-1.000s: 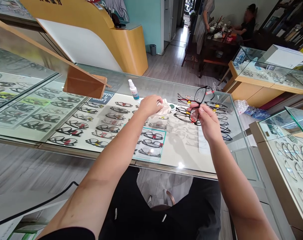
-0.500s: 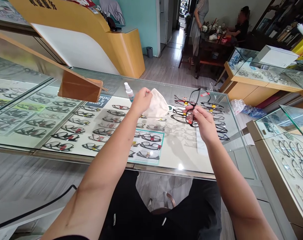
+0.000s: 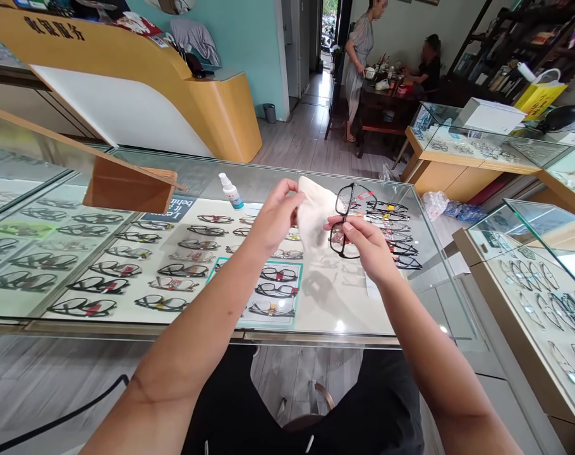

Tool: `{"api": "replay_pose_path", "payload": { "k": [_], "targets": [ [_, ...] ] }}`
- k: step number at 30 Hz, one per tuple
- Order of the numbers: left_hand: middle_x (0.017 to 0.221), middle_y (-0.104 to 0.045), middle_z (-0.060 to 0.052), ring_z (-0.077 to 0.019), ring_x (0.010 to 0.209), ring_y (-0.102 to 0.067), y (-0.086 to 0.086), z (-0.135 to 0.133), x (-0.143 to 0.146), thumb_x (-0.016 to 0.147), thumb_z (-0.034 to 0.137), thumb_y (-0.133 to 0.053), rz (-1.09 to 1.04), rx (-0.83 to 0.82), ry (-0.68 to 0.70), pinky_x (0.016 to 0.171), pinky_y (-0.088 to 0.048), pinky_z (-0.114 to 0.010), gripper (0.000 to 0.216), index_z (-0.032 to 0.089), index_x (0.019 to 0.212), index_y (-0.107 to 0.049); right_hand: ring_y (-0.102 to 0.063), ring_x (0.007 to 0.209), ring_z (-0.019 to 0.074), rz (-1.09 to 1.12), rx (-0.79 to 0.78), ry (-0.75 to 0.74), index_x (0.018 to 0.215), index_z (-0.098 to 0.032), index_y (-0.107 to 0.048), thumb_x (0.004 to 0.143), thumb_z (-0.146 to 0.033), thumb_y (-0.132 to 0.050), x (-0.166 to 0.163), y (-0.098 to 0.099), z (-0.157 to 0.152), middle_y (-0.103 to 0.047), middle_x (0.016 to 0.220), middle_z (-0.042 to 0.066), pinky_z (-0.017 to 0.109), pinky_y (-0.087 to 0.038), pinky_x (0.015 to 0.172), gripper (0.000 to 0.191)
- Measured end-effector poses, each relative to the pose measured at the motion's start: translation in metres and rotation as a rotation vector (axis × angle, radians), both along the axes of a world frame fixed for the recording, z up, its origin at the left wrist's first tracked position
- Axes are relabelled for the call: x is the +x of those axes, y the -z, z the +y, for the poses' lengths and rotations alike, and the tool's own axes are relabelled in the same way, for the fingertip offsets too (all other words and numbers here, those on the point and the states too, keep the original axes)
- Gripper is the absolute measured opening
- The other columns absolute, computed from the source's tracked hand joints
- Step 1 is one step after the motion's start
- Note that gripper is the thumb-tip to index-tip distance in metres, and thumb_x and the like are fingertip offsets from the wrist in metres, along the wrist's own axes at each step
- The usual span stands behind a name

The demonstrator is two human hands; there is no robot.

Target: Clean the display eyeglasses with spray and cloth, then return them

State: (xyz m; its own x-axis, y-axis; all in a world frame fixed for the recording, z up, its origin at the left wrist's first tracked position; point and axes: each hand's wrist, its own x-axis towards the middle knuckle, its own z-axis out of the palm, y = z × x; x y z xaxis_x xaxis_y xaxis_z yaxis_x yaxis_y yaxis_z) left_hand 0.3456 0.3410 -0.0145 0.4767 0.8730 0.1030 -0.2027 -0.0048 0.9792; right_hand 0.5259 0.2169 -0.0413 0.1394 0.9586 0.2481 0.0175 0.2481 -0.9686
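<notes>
My right hand (image 3: 363, 243) pinches a pair of black-framed glasses (image 3: 345, 218) by the bridge, held upright above the glass counter (image 3: 335, 303). A small red tag hangs from one temple. My left hand (image 3: 275, 215) is closed on a white cloth (image 3: 313, 212), which hangs just left of the glasses and nearly touches them. Both hands hover over the counter's middle. A small white spray bottle (image 3: 230, 191) with a blue label stands on the glass to the left of my left hand.
Rows of spectacle frames lie under the glass. A wooden stand (image 3: 126, 186) sits on the counter at left. More glass showcases (image 3: 529, 265) stand to the right. Beyond an orange reception desk (image 3: 211, 107), two people are at a dark table (image 3: 382, 95).
My left hand lifted the cloth off the counter and brought it right, up to the glasses. My right hand drew the glasses left and closer. The view tilted up.
</notes>
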Motion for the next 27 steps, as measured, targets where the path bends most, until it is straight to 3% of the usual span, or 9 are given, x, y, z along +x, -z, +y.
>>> {"api": "replay_pose_path", "payload": {
  "k": [4, 8, 10, 14, 19, 24, 27],
  "targets": [
    [0.069, -0.058, 0.006, -0.0133, 0.056, -0.06, 0.005, -0.023, 0.011, 0.096, 0.049, -0.073, -0.072, 0.095, 0.099, 0.054, -0.048, -0.023, 0.031, 0.027, 0.104, -0.053, -0.065, 0.089, 0.018, 0.006, 0.005, -0.03, 0.116, -0.023, -0.082, 0.103, -0.052, -0.068, 0.0, 0.001, 0.0, -0.081, 0.106, 0.005, 0.033, -0.048, 0.083, 0.035],
    [0.074, -0.062, 0.005, -0.0116, 0.057, -0.061, 0.011, -0.023, 0.014, 0.093, 0.054, -0.078, -0.095, 0.137, 0.143, 0.054, -0.051, -0.022, 0.038, 0.026, 0.105, -0.056, -0.065, 0.088, 0.0186, -0.023, -0.006, -0.036, 0.111, -0.023, -0.082, 0.102, -0.055, -0.069, 0.0, 0.0, 0.0, -0.078, 0.099, 0.005, 0.032, -0.048, 0.081, 0.036],
    [0.078, -0.062, 0.004, -0.0108, 0.061, -0.06, 0.016, -0.02, 0.016, 0.092, 0.058, -0.079, -0.106, 0.152, 0.125, 0.056, -0.052, -0.022, 0.04, 0.024, 0.098, -0.059, -0.064, 0.088, 0.0192, -0.024, -0.013, -0.044, 0.109, -0.023, -0.082, 0.101, -0.058, -0.07, 0.0, -0.002, -0.001, -0.077, 0.097, 0.005, 0.033, -0.05, 0.082, 0.037],
    [0.085, -0.065, -0.002, -0.0128, 0.072, -0.063, 0.024, -0.02, 0.021, 0.099, 0.074, -0.062, -0.115, 0.195, 0.003, 0.059, -0.054, -0.022, 0.054, 0.021, 0.087, -0.063, -0.064, 0.088, 0.0194, -0.038, -0.004, -0.107, 0.105, -0.022, -0.08, 0.102, -0.056, -0.07, -0.003, -0.005, -0.002, -0.076, 0.097, 0.005, 0.034, -0.052, 0.087, 0.036],
    [0.081, -0.061, 0.002, -0.0088, 0.059, -0.058, 0.023, -0.028, 0.023, 0.088, 0.065, -0.081, -0.052, 0.115, 0.017, 0.051, -0.048, -0.02, 0.046, 0.024, 0.096, -0.063, -0.064, 0.091, 0.0204, -0.066, -0.001, -0.186, 0.09, -0.022, -0.075, 0.103, -0.058, -0.068, -0.007, -0.007, -0.004, -0.073, 0.095, 0.005, 0.034, -0.053, 0.089, 0.039],
    [0.111, -0.068, -0.003, -0.0097, 0.07, -0.063, 0.014, -0.036, 0.023, 0.081, 0.061, -0.09, -0.087, 0.087, 0.005, 0.056, -0.052, -0.02, 0.054, 0.029, 0.117, -0.065, -0.062, 0.088, 0.0211, -0.096, -0.016, -0.2, 0.093, -0.023, -0.075, 0.101, -0.065, -0.066, -0.008, -0.009, -0.004, -0.072, 0.093, 0.005, 0.036, -0.053, 0.089, 0.043],
    [0.112, -0.07, -0.004, -0.0102, 0.07, -0.064, 0.012, -0.036, 0.023, 0.08, 0.059, -0.091, -0.098, 0.034, 0.033, 0.057, -0.052, -0.021, 0.061, 0.031, 0.127, -0.062, -0.062, 0.087, 0.0215, -0.094, -0.025, -0.196, 0.098, -0.023, -0.077, 0.101, -0.066, -0.067, -0.008, -0.01, -0.005, -0.069, 0.089, 0.004, 0.036, -0.053, 0.087, 0.044]
  ]
}}
